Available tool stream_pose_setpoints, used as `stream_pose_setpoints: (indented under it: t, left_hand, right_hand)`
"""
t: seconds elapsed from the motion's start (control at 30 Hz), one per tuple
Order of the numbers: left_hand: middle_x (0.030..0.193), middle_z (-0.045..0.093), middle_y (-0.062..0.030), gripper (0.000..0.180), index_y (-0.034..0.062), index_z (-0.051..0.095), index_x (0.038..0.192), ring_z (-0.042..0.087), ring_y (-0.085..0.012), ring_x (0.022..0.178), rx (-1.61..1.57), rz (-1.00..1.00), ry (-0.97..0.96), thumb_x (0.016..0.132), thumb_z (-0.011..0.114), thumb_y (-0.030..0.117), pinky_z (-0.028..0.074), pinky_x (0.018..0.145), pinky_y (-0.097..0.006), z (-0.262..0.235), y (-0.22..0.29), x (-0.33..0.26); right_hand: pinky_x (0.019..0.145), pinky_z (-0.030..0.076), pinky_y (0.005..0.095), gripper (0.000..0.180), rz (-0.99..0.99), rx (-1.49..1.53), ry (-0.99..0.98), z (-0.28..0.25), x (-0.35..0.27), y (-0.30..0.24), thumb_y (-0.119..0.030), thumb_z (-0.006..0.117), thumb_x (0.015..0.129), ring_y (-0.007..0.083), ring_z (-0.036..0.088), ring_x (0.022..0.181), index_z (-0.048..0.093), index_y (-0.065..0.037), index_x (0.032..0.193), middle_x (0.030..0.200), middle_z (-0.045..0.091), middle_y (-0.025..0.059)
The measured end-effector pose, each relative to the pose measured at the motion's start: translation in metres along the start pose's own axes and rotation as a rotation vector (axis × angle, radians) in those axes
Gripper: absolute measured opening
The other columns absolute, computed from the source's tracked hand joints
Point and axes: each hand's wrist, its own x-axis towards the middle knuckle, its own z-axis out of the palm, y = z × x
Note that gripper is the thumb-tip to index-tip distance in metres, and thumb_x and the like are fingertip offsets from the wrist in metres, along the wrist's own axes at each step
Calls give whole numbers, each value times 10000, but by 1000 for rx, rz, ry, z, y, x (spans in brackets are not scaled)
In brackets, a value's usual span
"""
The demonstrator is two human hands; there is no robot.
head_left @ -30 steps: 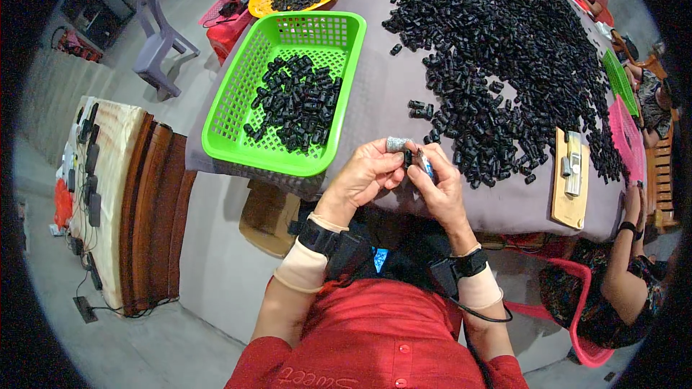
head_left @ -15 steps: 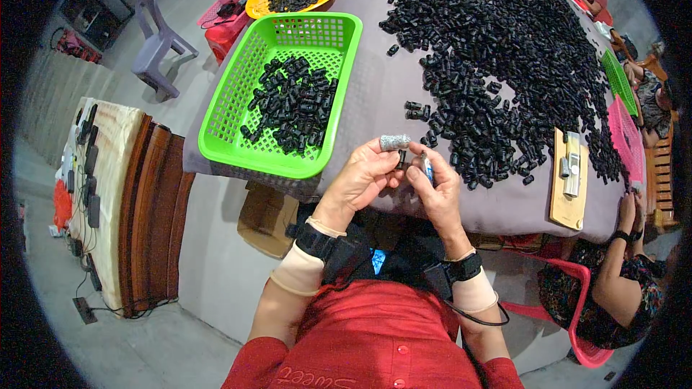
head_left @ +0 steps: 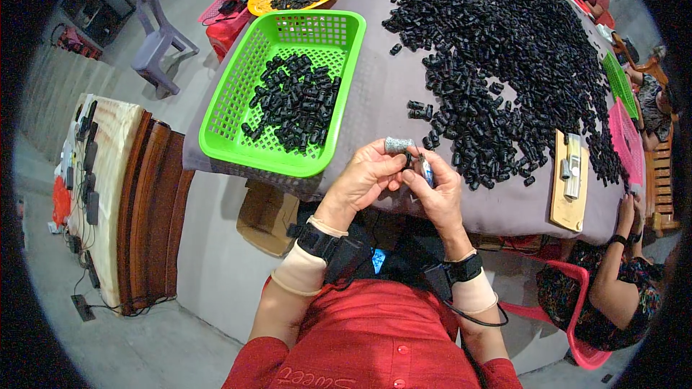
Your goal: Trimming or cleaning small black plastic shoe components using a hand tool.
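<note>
My left hand (head_left: 369, 176) pinches a small black plastic part (head_left: 407, 166) between thumb and fingers, mostly hidden by them. A sparkly silver-grey sleeve (head_left: 398, 145) covers its index fingertip. Facing it, my right hand (head_left: 438, 186) is closed on a small silver tool with a blue mark (head_left: 425, 171), held close to the black part; its kind is not clear. Both hands are over the table's near edge. Beyond them, a large heap of similar black parts (head_left: 497, 65) covers the grey-clothed table. More black parts (head_left: 295, 101) lie in a green plastic basket (head_left: 209, 126) on the left.
A yellow dish (head_left: 261, 0) of small black pieces sits behind the basket. On the right lies a wooden board (head_left: 569, 205) with a metal device. Another person's arm (head_left: 611, 263) is at the right edge, beside a pink chair (head_left: 577, 331). A carved wooden piece (head_left: 148, 209) stands left.
My hands have come slightly closer together, and the silver tool has turned a little near the black part. The surrounding view has shifted slightly; both grips stay the same.
</note>
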Motion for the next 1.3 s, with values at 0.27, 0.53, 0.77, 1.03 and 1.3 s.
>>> stream_pose_setpoints:
  t: [0.27,0.53,0.77,1.03,1.3]
  left_hand:
    - [797,600,-17,153,67,573,990,528,-78,577,-90,14,40,840,574,93,423,502,-191,-7,-2,0]
    - [792,600,-13,152,57,578,998,538,-80,618,-150,75,16,851,555,94,424,517,-192,-7,-2,0]
    - [825,611,-1,187,78,569,1018,556,-63,652,-125,39,-12,836,584,115,451,552,-184,-15,-4,1]
    - [807,612,-11,176,72,568,1010,560,-67,636,-119,30,0,837,578,103,465,569,-193,-16,-3,1]
    - [812,604,-35,189,34,565,1028,559,-94,627,-142,37,13,842,553,67,458,537,-203,-16,-3,1]
  right_hand:
    - [659,418,235,275,-34,43,63,0,-3,-4,-139,542,833,112,513,752,565,12,1062,873,549,51]
    - [557,419,284,236,-310,-292,66,8,-2,-4,-63,529,825,190,537,630,586,19,1038,742,548,99]
    - [553,423,284,223,-329,-304,89,10,-2,-3,-55,549,816,196,547,622,597,15,1022,731,556,98]
    - [559,430,291,224,-322,-299,95,11,-1,-3,-42,553,806,202,553,627,603,8,1018,740,565,103]
    - [561,430,296,225,-311,-305,91,11,0,-2,-42,560,801,209,555,629,606,1,1017,732,558,107]
